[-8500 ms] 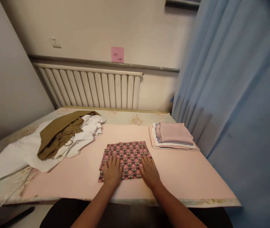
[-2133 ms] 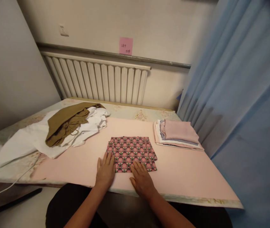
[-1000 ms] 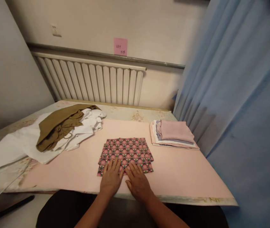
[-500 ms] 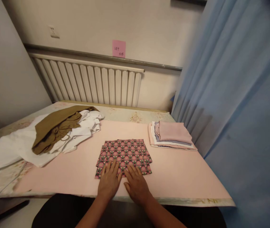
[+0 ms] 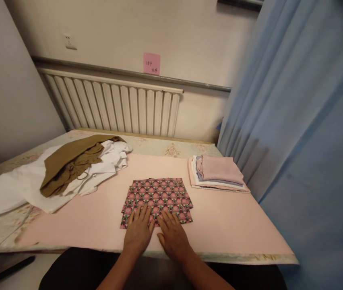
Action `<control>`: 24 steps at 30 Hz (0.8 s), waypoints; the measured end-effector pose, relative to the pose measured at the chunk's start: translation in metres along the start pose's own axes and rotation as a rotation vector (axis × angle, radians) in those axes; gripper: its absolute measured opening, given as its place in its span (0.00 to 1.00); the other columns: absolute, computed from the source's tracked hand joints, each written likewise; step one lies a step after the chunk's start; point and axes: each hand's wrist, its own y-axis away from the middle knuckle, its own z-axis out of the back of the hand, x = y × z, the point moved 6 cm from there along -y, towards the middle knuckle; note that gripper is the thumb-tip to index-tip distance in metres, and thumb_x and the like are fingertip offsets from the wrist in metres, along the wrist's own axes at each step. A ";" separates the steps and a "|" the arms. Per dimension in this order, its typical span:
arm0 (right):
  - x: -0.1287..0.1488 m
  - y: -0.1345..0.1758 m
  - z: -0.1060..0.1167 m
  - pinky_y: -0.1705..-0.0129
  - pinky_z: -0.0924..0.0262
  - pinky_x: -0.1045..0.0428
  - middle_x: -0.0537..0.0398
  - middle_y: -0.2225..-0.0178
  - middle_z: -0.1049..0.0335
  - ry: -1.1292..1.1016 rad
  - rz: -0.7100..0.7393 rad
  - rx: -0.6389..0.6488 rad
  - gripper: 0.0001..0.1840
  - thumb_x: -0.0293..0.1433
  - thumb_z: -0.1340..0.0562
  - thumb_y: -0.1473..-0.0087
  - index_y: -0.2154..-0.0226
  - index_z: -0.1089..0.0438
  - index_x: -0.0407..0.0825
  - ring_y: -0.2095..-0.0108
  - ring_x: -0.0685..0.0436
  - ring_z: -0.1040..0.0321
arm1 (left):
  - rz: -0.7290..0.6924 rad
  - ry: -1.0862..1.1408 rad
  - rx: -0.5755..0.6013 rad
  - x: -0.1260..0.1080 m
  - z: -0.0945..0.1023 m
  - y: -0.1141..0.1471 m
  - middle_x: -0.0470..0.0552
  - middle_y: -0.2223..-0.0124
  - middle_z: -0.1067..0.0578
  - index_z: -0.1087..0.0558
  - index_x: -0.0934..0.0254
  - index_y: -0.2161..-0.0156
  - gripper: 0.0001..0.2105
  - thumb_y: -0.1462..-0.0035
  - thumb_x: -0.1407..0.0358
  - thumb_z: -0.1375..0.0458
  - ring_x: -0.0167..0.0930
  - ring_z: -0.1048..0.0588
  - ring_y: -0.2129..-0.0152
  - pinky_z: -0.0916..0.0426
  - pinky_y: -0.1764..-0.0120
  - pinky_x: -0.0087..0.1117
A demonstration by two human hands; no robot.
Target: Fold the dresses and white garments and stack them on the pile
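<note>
1. Fabric in a pink, green and black flower print (image 5: 159,194) lies folded flat, right in front of the person, on a smooth pale-pink sheet (image 5: 226,225), its side edges stepped in layers.
2. Look at the left hand (image 5: 138,231): fingers stretched long, slightly parted, resting on the near part of the print, gripping nothing.
3. And the right hand (image 5: 174,237), just beside it: fingers extended, a little spread, laid over the near edge, nothing pinched.
4. Off to the right, near the blue curtain (image 5: 295,121), sits a neat pink-topped stack of folded cloths (image 5: 221,168).
5. Over left, an olive-brown garment (image 5: 69,158) sprawls across rumpled white cloth (image 5: 14,187).
</note>
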 end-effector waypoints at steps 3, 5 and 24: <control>-0.001 0.000 0.000 0.34 0.57 0.38 0.46 0.35 0.48 -0.010 -0.007 0.010 0.28 0.42 0.46 0.37 0.38 0.43 0.48 0.33 0.38 0.58 | -0.004 -0.011 0.007 -0.001 0.000 0.000 0.54 0.35 0.37 0.35 0.64 0.39 0.24 0.37 0.58 0.53 0.44 0.43 0.37 0.47 0.39 0.50; -0.001 0.000 0.000 0.34 0.57 0.38 0.47 0.34 0.48 -0.011 -0.012 0.010 0.28 0.42 0.46 0.37 0.38 0.43 0.49 0.33 0.38 0.59 | -0.001 -0.018 0.009 0.000 0.000 -0.001 0.54 0.35 0.37 0.35 0.64 0.39 0.24 0.37 0.58 0.53 0.44 0.43 0.37 0.47 0.39 0.50; 0.001 -0.001 0.004 0.34 0.57 0.38 0.46 0.35 0.47 -0.019 -0.007 0.001 0.29 0.42 0.45 0.37 0.37 0.43 0.49 0.33 0.39 0.59 | -0.006 -0.011 -0.032 0.001 -0.002 -0.001 0.54 0.36 0.36 0.34 0.63 0.39 0.24 0.38 0.58 0.53 0.42 0.43 0.37 0.47 0.39 0.49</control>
